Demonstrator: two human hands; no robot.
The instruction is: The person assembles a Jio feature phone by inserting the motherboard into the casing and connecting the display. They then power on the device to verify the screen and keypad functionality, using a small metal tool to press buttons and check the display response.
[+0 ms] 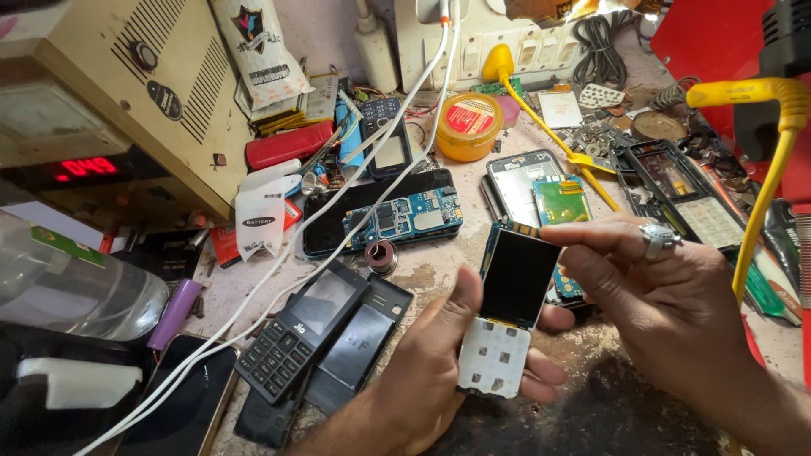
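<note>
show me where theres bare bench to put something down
One bare patch lies between the solder spool, the blue circuit board and the left hand. Another, dark and stained, sits below the right hand. The back and right, around the orange tin and phone frame, are crowded.

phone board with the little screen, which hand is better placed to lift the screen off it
The right hand, probably: its fingertips already pinch the top corner of the small dark screen. The left hand cradles the phone board from below, thumb on its side edge, steadying it.
</note>
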